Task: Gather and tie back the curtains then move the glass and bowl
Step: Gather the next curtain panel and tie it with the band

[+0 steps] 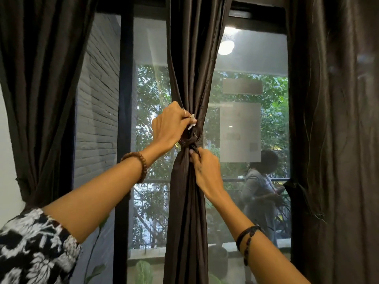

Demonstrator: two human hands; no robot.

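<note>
Curtains frame a tall window: the left curtain (41, 83) hangs gathered aside. At centre, the left hand (170, 125) pinches the middle curtain (189, 78) above its knot (189, 143), steadying it, while the right hand (205, 167) grips a loose end below, likely tightening. Glass and bowl aren't visible.

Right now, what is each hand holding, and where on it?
Left hand grips the middle curtain just above its knot. Right hand pinches the dark tie end at the knot's underside.
</note>
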